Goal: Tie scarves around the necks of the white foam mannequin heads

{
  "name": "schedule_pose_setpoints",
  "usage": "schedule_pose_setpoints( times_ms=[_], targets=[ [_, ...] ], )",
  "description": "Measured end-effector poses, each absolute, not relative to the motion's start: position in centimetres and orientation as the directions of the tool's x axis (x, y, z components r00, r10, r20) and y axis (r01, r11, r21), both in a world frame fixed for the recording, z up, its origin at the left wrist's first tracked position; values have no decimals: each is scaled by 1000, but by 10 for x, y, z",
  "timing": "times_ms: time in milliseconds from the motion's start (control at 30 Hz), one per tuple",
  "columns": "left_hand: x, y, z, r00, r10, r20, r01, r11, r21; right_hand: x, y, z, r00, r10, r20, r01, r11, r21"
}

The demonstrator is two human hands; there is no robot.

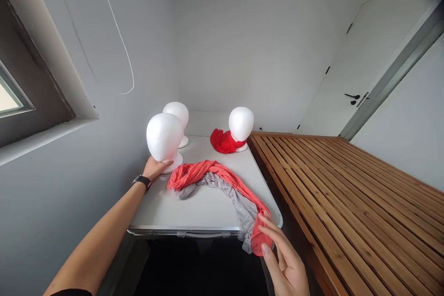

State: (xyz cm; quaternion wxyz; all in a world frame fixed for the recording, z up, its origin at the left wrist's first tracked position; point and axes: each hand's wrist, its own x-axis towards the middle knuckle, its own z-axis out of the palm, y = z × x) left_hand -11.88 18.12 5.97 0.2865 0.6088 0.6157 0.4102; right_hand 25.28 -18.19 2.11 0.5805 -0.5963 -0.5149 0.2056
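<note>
Head view: the scarf (222,185) lies in an arc across the bench (194,212), its long axis running from beside the near foam head (163,138) to the bench's near right corner, where its end hangs over. The right hand (286,263) is at that end, its grip spread, fingertips (265,218) touching the cloth. The left hand (155,167) cups the foam head's base, fingers loosely curled.

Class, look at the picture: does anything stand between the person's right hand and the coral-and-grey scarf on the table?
Nothing visible does. The right hand is already at the end of the scarf that hangs over the table edge, fingertips touching it. The left hand rests on the nearest foam head.
</note>
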Motion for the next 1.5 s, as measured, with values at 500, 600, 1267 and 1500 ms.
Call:
schedule_pose_setpoints(
  times_ms=[500,600,1267,1500],
  targets=[
    [-125,18,90,-283,919,274,431,-134,892,220,-155,30,128,917,378,499,269,-824],
    [-80,-18,70,-180,955,237,377,-155,913,204,-133,31,58,941,333,499,262,-826],
    [-31,-15,42,388,823,416,786,-531,317,193,-87,-11,86,924,374,621,243,-745],
    [-77,72,61,339,875,345,797,-462,389,199,-130,-14,114,826,553,745,297,-597]
  ],
)
